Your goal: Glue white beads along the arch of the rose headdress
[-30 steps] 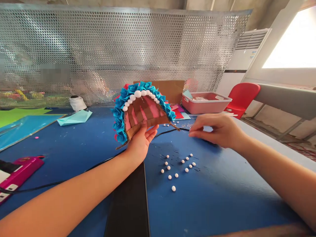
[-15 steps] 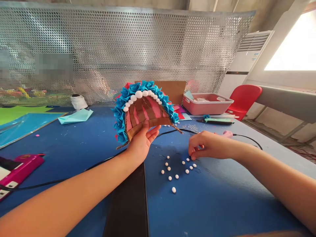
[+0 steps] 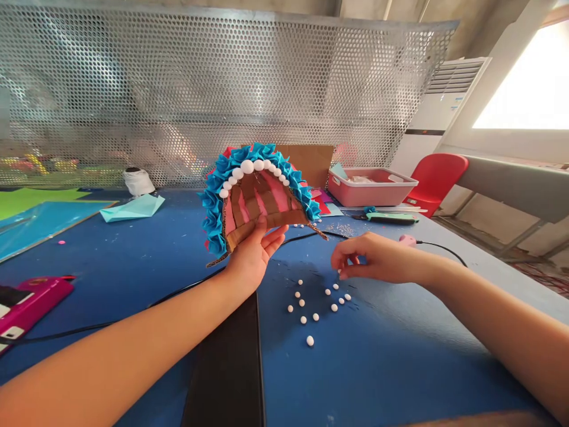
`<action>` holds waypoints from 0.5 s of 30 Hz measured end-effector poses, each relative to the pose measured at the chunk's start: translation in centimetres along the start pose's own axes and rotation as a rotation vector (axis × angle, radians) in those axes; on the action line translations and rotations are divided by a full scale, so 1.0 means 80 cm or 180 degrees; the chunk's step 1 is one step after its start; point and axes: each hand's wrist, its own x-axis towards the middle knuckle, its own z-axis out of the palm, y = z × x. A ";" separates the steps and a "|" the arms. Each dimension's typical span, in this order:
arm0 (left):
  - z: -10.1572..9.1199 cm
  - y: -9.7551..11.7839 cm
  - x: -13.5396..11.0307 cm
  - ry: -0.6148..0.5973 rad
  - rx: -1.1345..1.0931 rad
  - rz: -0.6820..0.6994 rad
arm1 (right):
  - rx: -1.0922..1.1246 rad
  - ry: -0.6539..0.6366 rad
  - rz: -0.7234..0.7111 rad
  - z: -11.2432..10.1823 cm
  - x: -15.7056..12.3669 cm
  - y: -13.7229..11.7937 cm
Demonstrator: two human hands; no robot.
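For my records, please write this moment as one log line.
left hand: holds blue-flowered brown cardboard arch | right hand: pinches small white ball | blue table: loose white balls

In the middle, the right hand (image 3: 371,259) hides most of a ball (image 3: 339,272) at its fingertips and part of a pink tool (image 3: 406,240). The craft (image 3: 262,204) covers some cardboard (image 3: 313,165) behind. The left edge cuts off the power strip (image 3: 38,308); the bottom edge, the black board (image 3: 226,373). Upper left, shapes behind the mesh (image 3: 249,71) blur.
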 end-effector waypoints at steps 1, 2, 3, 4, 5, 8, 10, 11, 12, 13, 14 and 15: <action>0.000 0.000 0.000 0.0004 -0.0004 0.0000 | 0.0029 -0.0023 -0.0067 0.001 0.001 0.001; 0.000 -0.001 0.001 0.0006 -0.0007 0.0001 | 0.0055 -0.0036 -0.0137 0.003 0.001 0.002; 0.000 -0.001 0.001 0.0001 -0.0007 0.0000 | 0.0075 -0.0049 -0.0201 0.004 0.002 0.003; 0.000 -0.001 0.001 -0.0008 -0.0006 -0.0001 | 0.0084 -0.0067 -0.0249 0.006 0.002 0.004; 0.000 -0.001 0.001 -0.0025 -0.0003 -0.0004 | 0.0071 -0.0083 -0.0276 0.007 0.002 0.005; 0.000 -0.001 0.000 -0.0053 0.0017 0.0004 | -0.0056 -0.0178 -0.0303 0.007 0.000 0.006; 0.001 -0.001 0.000 -0.0046 0.0025 0.0006 | -0.0079 -0.0243 -0.0332 0.005 -0.002 0.006; 0.001 -0.001 0.000 -0.0034 0.0026 0.0004 | -0.0049 -0.0258 -0.0350 0.004 -0.002 0.006; 0.000 -0.001 0.000 -0.0028 0.0025 0.0002 | -0.0002 -0.0265 -0.0364 0.003 -0.003 0.006; 0.000 -0.001 0.000 -0.0029 0.0023 0.0005 | 0.0043 -0.0271 -0.0365 0.003 -0.003 0.006; 0.000 -0.001 0.000 -0.0035 0.0020 0.0012 | 0.0086 -0.0275 -0.0364 0.003 -0.003 0.005; 0.000 -0.001 0.000 -0.0039 0.0019 0.0010 | 0.0124 -0.0270 -0.0365 0.004 -0.003 0.005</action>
